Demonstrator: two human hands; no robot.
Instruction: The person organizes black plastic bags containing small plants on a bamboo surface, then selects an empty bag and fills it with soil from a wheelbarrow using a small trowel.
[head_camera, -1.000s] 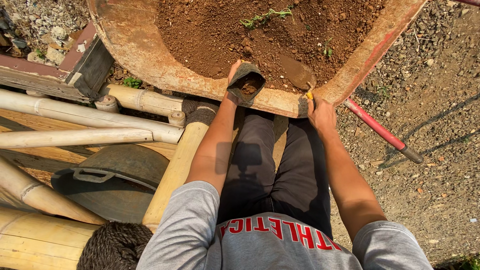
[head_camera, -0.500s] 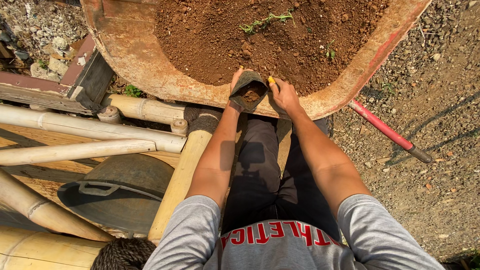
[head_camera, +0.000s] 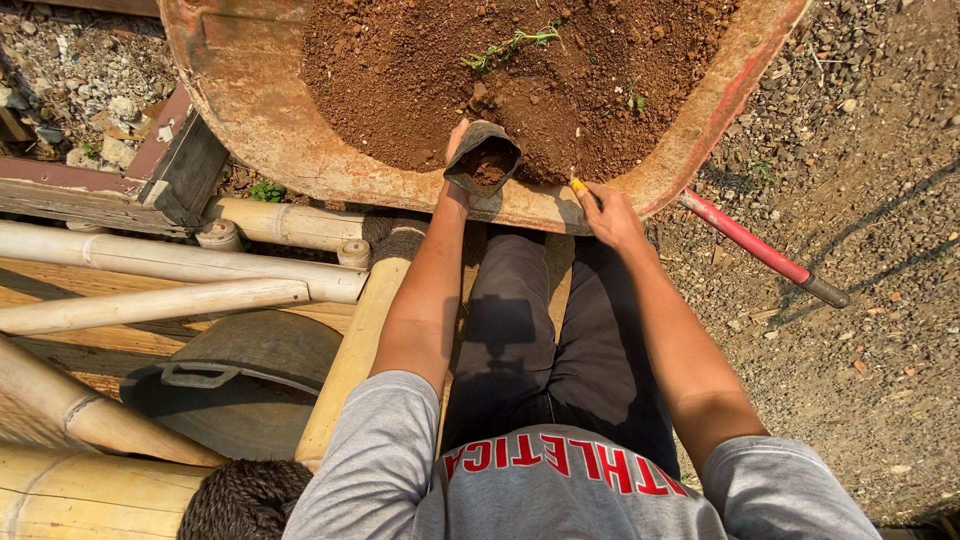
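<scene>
Left hand (head_camera: 462, 165): fingers closed round a small dark grow bag (head_camera: 486, 165), held mouth-up at the near rim of the wheelbarrow (head_camera: 250, 120).
Bag fill: some soil seen inside, partly full; looks short of the top, so more to go, I'd judge.
Right hand (head_camera: 605, 212): fingers curled on a yellow-handled tool (head_camera: 579, 186), just right of the bag, on the rim; blade end not clear.
Soil (head_camera: 420, 70): just beyond both hands, big heap left, few green weeds (head_camera: 510, 42) on top.
Red handle (head_camera: 750, 245): right of right hand, slants down to gravel.
Left of left hand: bamboo poles (head_camera: 180, 265), dark metal pan (head_camera: 240, 385) nearer.
Packages/labels: none but the plain bag; no signs seen.
</scene>
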